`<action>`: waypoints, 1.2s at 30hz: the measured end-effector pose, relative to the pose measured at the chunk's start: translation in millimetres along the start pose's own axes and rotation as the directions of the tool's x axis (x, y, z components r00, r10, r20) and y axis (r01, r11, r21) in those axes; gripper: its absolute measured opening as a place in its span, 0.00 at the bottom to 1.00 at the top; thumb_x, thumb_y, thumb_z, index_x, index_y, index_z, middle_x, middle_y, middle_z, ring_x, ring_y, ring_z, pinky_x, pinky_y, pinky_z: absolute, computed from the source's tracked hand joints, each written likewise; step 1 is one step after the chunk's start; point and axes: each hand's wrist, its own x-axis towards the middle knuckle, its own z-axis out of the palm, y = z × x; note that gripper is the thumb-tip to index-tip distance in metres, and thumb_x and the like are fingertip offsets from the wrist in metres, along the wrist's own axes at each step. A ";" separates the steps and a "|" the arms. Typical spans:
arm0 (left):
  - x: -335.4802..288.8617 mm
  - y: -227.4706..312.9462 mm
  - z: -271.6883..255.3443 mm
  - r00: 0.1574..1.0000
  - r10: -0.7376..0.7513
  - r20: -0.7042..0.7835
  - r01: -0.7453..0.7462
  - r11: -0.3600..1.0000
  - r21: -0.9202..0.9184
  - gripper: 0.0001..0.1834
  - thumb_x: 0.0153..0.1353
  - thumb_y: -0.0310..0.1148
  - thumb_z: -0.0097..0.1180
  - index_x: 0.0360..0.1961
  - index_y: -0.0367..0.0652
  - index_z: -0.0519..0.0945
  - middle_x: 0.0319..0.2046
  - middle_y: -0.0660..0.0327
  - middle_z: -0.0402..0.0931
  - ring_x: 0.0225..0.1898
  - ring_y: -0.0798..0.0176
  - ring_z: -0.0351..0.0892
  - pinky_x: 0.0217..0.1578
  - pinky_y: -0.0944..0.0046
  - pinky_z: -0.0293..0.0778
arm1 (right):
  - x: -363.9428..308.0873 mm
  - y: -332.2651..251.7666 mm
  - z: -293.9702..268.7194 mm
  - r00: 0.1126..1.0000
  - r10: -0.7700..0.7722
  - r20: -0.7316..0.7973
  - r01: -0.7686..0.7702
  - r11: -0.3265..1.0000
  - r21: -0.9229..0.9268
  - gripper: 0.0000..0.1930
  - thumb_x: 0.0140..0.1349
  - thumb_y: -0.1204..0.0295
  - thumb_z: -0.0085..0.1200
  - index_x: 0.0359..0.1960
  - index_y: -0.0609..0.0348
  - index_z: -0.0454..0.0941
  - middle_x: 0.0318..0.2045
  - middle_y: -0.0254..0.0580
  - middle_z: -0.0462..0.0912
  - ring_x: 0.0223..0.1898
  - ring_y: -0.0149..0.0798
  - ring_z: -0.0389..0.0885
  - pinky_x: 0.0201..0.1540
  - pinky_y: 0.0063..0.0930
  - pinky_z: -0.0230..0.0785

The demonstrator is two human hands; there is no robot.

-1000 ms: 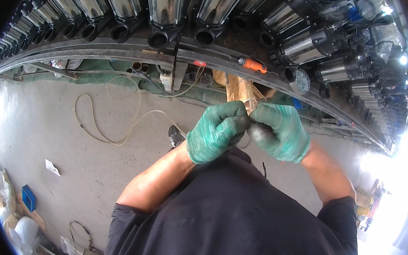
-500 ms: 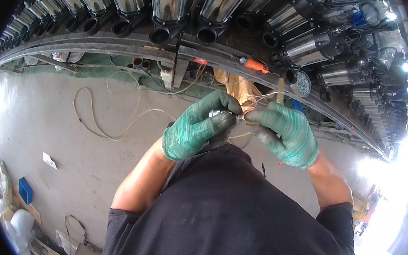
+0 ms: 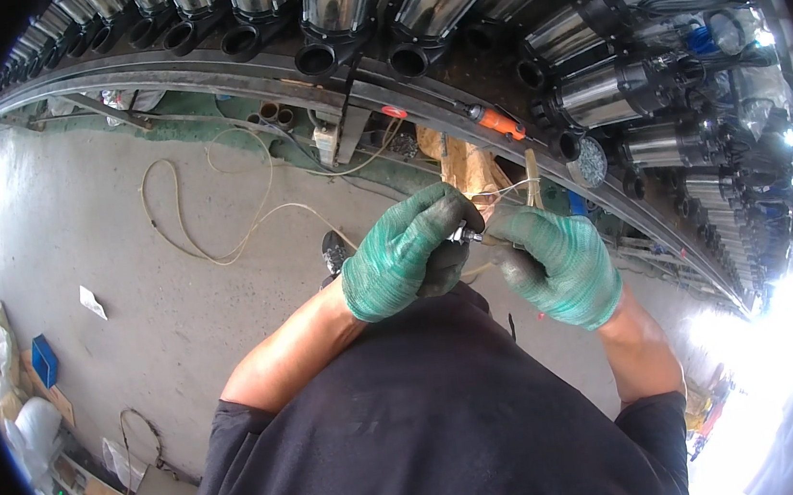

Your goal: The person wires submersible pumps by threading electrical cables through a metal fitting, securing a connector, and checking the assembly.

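Both hands wear green gloves with dark grey fingers and meet in front of my chest. My left hand [image 3: 402, 255] is closed around a small silvery metal part [image 3: 465, 234], most of it hidden by the fingers. Just right of it, my right hand [image 3: 557, 255] pinches thumb and forefinger at the part's end. What lies between those right fingertips is too small to make out. Thin whitish strands [image 3: 512, 187] and a flat yellowish strip [image 3: 532, 175] stick up beyond the right hand.
A curved-looking metal bench [image 3: 390, 93] carries rows of steel-and-black pumps [image 3: 332, 3]. On its edge lie an orange power tool [image 3: 499, 124] and a round container of small metal pieces [image 3: 589, 162]. Below are a brown sack [image 3: 467, 167] and a pale hose [image 3: 185, 236] looping over the floor.
My left hand has shifted slightly right and turned, its fingers curling closer around the metal part. The right fingers have drawn in. A dark shoe now shows beyond my left wrist.
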 end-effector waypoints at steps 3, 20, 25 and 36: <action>-1.7 0.1 1.9 1.000 -0.015 -0.005 0.015 0.999 -0.039 0.23 0.75 0.54 0.46 0.42 0.42 0.74 0.17 0.71 0.56 0.15 0.73 0.55 0.18 0.70 0.54 | 1.8 -1.0 -0.8 0.998 -0.065 -0.011 0.065 0.996 -0.064 0.12 0.57 0.73 0.66 0.42 0.54 0.80 0.30 0.40 0.84 0.25 0.46 0.84 0.26 0.35 0.77; -6.3 -2.1 0.1 0.995 -0.092 -0.040 0.092 0.996 0.007 0.22 0.75 0.53 0.46 0.40 0.44 0.75 0.17 0.72 0.58 0.15 0.74 0.55 0.18 0.72 0.55 | -2.4 -4.8 0.4 0.987 -0.107 0.120 0.140 0.940 -0.312 0.09 0.58 0.69 0.64 0.38 0.54 0.78 0.25 0.39 0.79 0.21 0.44 0.81 0.22 0.37 0.74; -6.4 -16.6 2.9 0.987 0.158 0.021 -0.156 0.927 0.342 0.25 0.75 0.55 0.44 0.39 0.41 0.74 0.18 0.70 0.61 0.17 0.73 0.61 0.20 0.70 0.60 | -3.8 -12.6 -0.7 0.959 -0.095 0.269 0.184 0.926 -0.329 0.07 0.63 0.66 0.60 0.35 0.54 0.76 0.24 0.39 0.79 0.20 0.45 0.81 0.22 0.38 0.74; -4.9 -20.0 8.3 0.720 0.690 0.072 -0.481 0.422 0.768 0.18 0.77 0.44 0.42 0.41 0.39 0.74 0.23 0.65 0.69 0.24 0.72 0.68 0.27 0.68 0.66 | -2.4 -10.0 13.2 0.944 0.176 0.279 -0.230 0.958 0.174 0.11 0.70 0.63 0.55 0.39 0.59 0.75 0.26 0.52 0.80 0.29 0.59 0.81 0.27 0.45 0.72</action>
